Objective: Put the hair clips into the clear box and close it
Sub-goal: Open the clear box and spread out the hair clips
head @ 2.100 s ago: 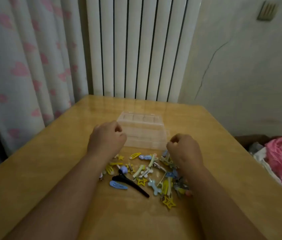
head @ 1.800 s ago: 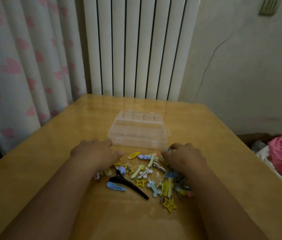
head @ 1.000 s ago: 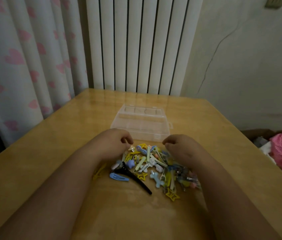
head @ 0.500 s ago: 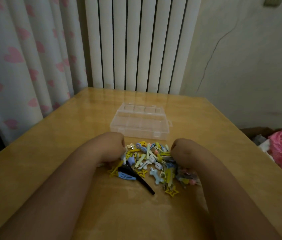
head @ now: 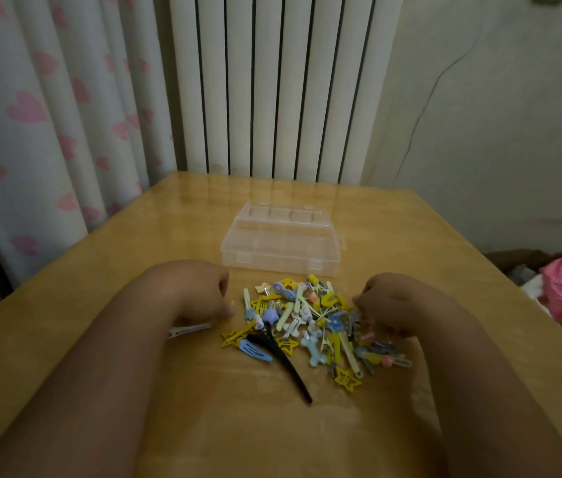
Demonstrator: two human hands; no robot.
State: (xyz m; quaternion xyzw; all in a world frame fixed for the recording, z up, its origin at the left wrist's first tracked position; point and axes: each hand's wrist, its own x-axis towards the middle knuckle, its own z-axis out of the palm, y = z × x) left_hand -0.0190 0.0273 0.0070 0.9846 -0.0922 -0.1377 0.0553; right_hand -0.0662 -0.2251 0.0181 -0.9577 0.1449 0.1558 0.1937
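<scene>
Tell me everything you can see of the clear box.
The clear box is a shallow, rectangular case of transparent plastic, with faint inner dividers and two latch tabs on its near edge. Its lid looks down; nothing shows inside. It lies flat on the table, beyond the hair clips. Neither the left hand nor the right hand touches it.

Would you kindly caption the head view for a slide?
Left hand and right hand flank hair clips on table; closed clear box behind.
</scene>
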